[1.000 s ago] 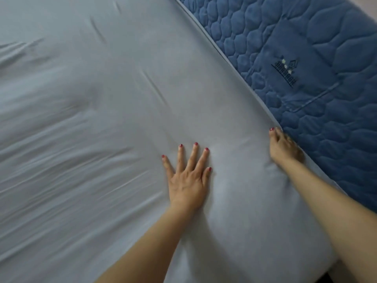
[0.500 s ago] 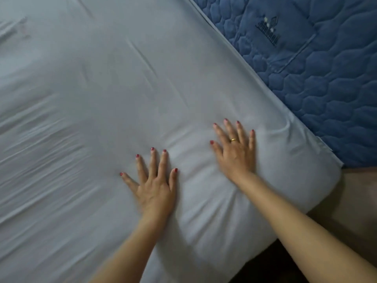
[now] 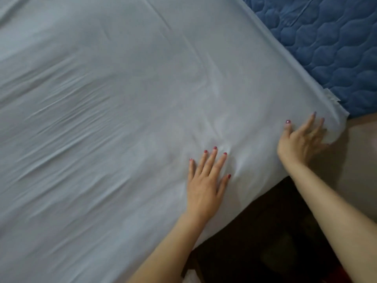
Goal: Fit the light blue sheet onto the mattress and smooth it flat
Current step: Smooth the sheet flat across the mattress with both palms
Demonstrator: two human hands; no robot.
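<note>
At the near right corner of the bed, the light blue sheet covers the top and wraps down over the edge. The left hand lies flat on it with fingers spread, grip released, just inside the near edge. The right hand is blurred at the corner, fingers splayed against the fabric; whether its grip pinches cloth cannot be told. Beyond the far edge shows the quilted blue mattress. Wrinkles run across the left expanse.

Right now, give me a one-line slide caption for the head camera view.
Left hand flat on the light blue sheet, right hand at its corner beside the quilted blue mattress.
</note>
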